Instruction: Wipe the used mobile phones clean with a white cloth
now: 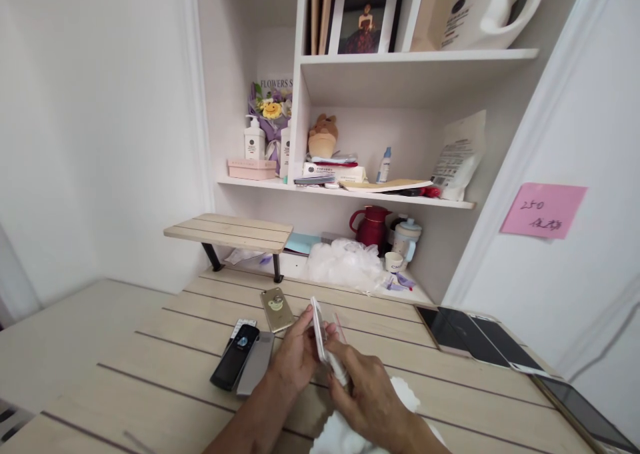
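Head view, with clock-face directions taken from the slim white device (pixel 319 333) at the centre of the work. The device stands tilted nearly on edge above the slatted wooden tabletop (pixel 180 391). The left hand (pixel 296 355) is closed around it, thumb along the near side. The right hand (pixel 367 389), at 4 o'clock, has its fingers curled about a pale bundle (pixel 342 370) at the device's lower end; the bundle is partly hidden, and its material cannot be told. A white cloth (pixel 334 435) with a scalloped edge lies at 5 o'clock, partly beneath the right hand and forearm.

At 10 o'clock, just beside the left hand, a gold phone (pixel 281 315) lies back upward. At 9 o'clock, a black handset (pixel 229 366) overlaps a grey flat device (pixel 257 366) and a white keypad phone (pixel 246 323). At 3 o'clock, well apart, several dark-screened phones (pixel 473 337) lie side by side; beyond them, toward the lower right, rests a larger dark-faced device (pixel 590 411). A crumpled translucent plastic bag (pixel 345 265) occupies 1 o'clock, with a red jug (pixel 371 227) behind it. At 2 o'clock, a pink note (pixel 544 212) adheres to the wall.
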The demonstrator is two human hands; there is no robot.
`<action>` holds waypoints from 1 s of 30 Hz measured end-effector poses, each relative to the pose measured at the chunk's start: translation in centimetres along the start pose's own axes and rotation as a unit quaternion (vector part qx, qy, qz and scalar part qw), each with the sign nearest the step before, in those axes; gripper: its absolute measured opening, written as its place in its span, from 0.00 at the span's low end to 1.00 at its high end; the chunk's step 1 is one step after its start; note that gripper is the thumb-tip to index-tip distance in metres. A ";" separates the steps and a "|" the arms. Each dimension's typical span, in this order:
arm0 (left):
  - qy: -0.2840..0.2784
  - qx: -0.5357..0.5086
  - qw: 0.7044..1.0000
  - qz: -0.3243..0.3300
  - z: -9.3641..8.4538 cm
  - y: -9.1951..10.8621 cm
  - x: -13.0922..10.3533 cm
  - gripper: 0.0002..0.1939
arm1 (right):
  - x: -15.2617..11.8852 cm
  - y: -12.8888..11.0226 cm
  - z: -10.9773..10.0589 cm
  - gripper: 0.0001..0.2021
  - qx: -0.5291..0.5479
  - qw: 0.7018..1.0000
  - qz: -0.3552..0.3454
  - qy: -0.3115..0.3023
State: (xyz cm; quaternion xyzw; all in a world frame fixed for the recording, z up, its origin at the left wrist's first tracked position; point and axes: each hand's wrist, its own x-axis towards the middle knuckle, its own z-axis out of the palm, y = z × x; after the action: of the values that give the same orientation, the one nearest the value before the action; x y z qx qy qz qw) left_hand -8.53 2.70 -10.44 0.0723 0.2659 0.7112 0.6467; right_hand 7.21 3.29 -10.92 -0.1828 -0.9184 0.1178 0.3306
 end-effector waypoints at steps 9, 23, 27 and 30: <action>-0.010 0.028 0.999 -0.012 0.3 0.1 -0.4 0.09 | 0.4 0.3 -0.9 0.27 0.003 1.000 0.007 0.028; -0.077 0.092 0.992 -0.044 0.0 -1.0 -0.5 0.07 | 1.0 1.1 -2.7 0.21 -0.043 0.997 0.044 0.045; -0.083 0.110 0.989 -0.045 0.2 -1.0 -0.9 0.06 | 0.9 1.6 -2.6 0.19 -0.051 0.996 0.051 0.046; -0.084 0.121 0.988 -0.046 0.2 -1.2 -1.2 0.05 | 0.9 1.8 -2.7 0.19 -0.054 0.995 0.060 0.055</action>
State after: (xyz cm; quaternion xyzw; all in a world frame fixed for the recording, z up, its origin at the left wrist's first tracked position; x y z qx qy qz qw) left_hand -7.16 1.67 -10.55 0.1968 0.2976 0.6348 0.6853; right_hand 8.76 5.53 -8.97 -0.2615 -0.8912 0.0776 0.3623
